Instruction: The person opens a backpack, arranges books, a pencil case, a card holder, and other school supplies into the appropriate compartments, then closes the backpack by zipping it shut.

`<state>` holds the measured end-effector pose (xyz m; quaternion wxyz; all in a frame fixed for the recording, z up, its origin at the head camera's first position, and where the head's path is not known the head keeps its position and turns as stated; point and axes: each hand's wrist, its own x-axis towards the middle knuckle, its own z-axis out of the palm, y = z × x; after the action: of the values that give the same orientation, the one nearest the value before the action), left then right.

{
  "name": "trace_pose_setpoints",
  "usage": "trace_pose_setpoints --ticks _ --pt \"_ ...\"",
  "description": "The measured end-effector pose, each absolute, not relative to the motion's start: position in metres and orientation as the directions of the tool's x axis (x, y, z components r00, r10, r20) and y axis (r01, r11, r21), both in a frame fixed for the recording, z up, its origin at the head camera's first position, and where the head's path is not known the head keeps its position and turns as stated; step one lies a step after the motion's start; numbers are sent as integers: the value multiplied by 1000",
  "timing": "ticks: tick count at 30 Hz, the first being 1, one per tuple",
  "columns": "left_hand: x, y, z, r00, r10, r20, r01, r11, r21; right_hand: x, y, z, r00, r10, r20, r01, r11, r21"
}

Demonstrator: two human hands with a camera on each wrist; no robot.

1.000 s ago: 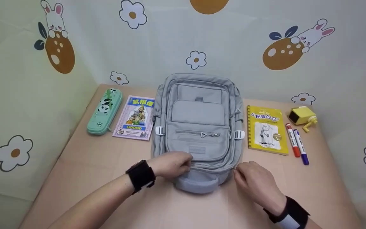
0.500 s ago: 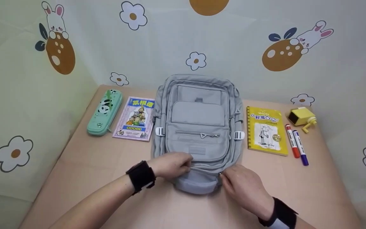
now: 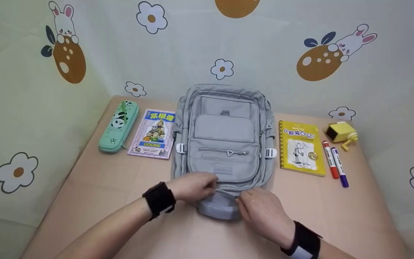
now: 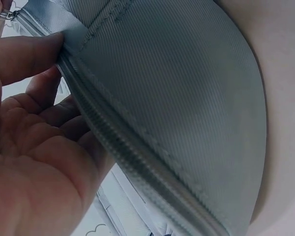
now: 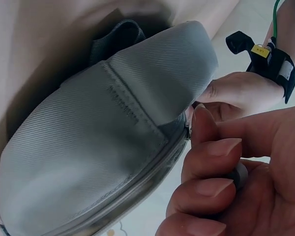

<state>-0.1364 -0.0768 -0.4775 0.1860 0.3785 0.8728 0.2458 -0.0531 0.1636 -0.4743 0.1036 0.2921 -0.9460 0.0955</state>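
A grey backpack (image 3: 225, 127) lies front side up on the table, its top end toward me. My left hand (image 3: 195, 185) pinches the fabric edge along a zipper (image 4: 132, 152) at that near end. The thumb lies on one side of this edge and the fingers on the other, in the left wrist view. Right of it, my right hand (image 3: 264, 212) pinches the zipper pull (image 5: 188, 132), most of which its fingers hide. A small grey piece (image 5: 241, 174) shows between the curled right fingers and the palm.
Left of the backpack lie a green panda pencil case (image 3: 119, 126) and a pink-edged book (image 3: 152, 133). On its right are a yellow spiral-bound book (image 3: 302, 147), a red marker (image 3: 330, 158), a blue marker (image 3: 340, 167) and a yellow crank pencil sharpener (image 3: 341, 132).
My right hand has slid leftward and slightly nearer along the backpack's near end, taking the zipper pull toward the left hand. The left hand has stayed in place.
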Motion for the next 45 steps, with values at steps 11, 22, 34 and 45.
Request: trace_pose_setpoints --ticks 11,22,34,45 --pt "-137 -90 -477 -622 771 -137 565 563 604 -57 162 -478 -808 -533 252 -572 812 -115" --pt "-138 -137 -478 -622 781 -66 641 555 530 -55 169 -477 -830 -500 246 -544 823 -162" --pt "-146 -153 -488 -633 773 -48 606 533 590 -57 160 -468 -870 -476 129 -493 846 -201" --pt "-146 -153 -485 -637 769 -53 589 531 609 -64 128 -470 -802 -570 179 -596 779 -192"
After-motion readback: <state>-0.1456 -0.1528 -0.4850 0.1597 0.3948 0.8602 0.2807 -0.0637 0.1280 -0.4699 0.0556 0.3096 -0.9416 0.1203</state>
